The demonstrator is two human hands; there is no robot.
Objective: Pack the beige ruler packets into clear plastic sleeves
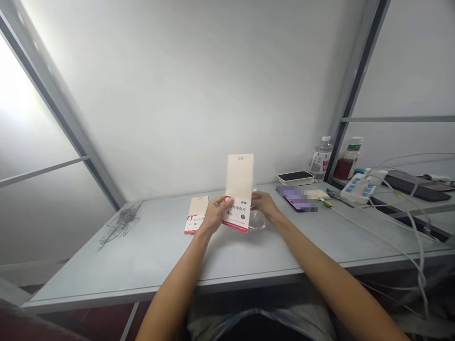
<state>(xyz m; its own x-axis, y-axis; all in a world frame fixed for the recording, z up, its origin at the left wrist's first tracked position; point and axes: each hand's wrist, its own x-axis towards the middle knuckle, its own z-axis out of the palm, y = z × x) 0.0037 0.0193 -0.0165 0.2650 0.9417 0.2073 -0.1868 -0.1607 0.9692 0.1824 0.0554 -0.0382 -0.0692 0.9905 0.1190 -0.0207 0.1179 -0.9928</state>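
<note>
My left hand [215,214] pinches the lower left edge of a tall cream card package [239,177] with red print and Chinese text, held upright above the grey table [142,270]. My right hand [265,206] sits at the card's right edge, its fingers closed on a clear plastic bag [257,222]. The bag's lower part rests on the table. A second, similar card package [196,214] lies flat to the left of my left hand.
A tangle of thin wires [119,225] lies at the table's left. To the right are a phone [296,198], a small black-topped device [295,177], several bottles, a power strip [359,188], and cables hanging over the front edge. Metal frame bars stand at both sides.
</note>
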